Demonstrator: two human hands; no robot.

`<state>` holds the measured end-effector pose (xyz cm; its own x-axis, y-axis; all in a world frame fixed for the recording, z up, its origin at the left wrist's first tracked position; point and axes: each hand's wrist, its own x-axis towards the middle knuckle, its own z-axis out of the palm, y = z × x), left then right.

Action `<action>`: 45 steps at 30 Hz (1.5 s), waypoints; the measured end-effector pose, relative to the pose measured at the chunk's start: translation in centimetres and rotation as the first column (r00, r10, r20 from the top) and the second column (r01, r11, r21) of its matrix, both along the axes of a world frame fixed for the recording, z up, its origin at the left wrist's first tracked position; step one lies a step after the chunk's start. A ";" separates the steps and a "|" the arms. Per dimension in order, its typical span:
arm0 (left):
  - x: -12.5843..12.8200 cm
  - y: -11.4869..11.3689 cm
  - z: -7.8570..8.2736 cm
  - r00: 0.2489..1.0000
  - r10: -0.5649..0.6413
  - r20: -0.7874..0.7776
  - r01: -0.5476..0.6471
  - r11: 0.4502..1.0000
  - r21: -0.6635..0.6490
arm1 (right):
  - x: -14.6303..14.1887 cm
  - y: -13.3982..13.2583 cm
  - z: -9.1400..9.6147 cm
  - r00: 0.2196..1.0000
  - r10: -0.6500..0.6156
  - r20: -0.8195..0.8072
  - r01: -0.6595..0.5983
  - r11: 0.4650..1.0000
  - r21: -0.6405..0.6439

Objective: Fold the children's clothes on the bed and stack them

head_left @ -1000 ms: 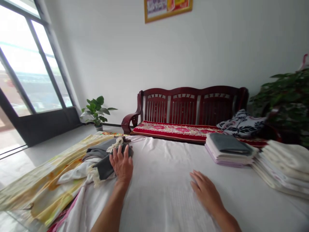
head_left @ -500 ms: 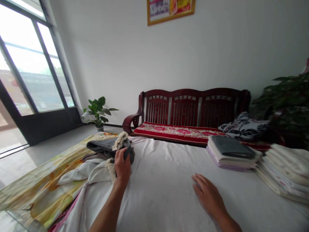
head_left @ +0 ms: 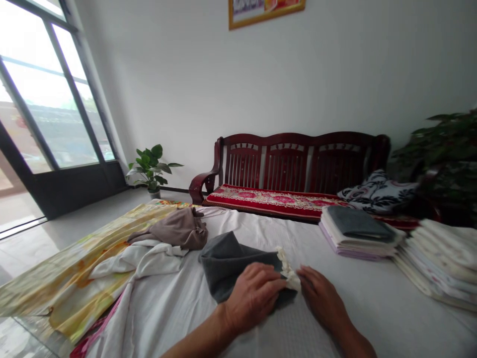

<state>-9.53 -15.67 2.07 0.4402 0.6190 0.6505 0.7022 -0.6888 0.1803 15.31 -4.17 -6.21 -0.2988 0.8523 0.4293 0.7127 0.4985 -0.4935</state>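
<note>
A dark grey cloth with a cream ruffled edge [head_left: 231, 258] lies loosely bunched on the white sheet [head_left: 261, 228] in front of me. My left hand [head_left: 257, 293] is closed on this cloth close to its ruffle, fingers curled over the fabric. On the other side of the ruffle is my right hand [head_left: 322, 298], its fingers stretched out and their tips right by the trim. Whether they touch it I cannot tell. To the left, a brown cloth [head_left: 175, 228] lies crumpled beside a white cloth [head_left: 152, 261].
Folded cloths form a stack with a grey one on top [head_left: 359, 223] at the right, next to a pile of cream folded cloths [head_left: 443, 258]. A yellow patterned cloth [head_left: 78, 288] covers the left side. Behind stands a dark red wooden bench [head_left: 283, 164].
My left hand has brought the grey ruffled cloth rightward and nearer, from the left heap to the middle of the sheet. The brown cloth is now uncovered. My right hand has stayed about where it was.
</note>
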 end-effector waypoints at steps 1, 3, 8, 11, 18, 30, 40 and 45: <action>-0.3 0.1 0.1 0.993 0.118 0.019 -0.119 0.991 0.055 | -0.1 -0.1 0.3 1.000 0.007 -0.017 -0.007 1.000 -0.014; -1.2 0.7 0.2 0.916 0.397 0.058 -0.401 0.912 0.089 | -0.2 -0.5 0.9 0.998 0.023 -0.052 -0.026 0.999 -0.048; -5.1 2.4 0.2 0.626 0.777 0.066 -0.777 0.629 -0.037 | -0.6 -1.3 2.0 0.989 0.093 -0.116 -0.107 0.987 -0.121; -7.3 2.8 0.4 0.557 0.826 0.085 -0.793 0.559 -0.241 | -0.7 -1.6 2.4 0.984 0.130 -0.118 -0.146 0.980 -0.134; -8.2 3.2 -0.6 0.628 0.777 0.033 -0.616 0.522 -0.590 | -0.9 -1.6 2.6 0.980 0.153 -0.127 -0.169 0.978 -0.119; -0.3 0.6 -0.9 0.926 0.105 0.363 -0.130 0.990 0.046 | 0.3 -1.9 2.9 0.787 -0.247 -0.566 0.100 0.955 -0.278; 3.9 0.2 -3.0 0.954 -0.260 -0.146 0.240 0.960 -0.141 | -0.1 -4.3 6.6 0.827 0.184 -0.532 -0.319 0.932 -0.174; 4.1 0.1 -3.1 0.949 -0.288 -0.129 0.269 0.952 -0.147 | -2.2 -5.3 7.6 0.827 0.342 -0.446 -0.441 0.886 -0.139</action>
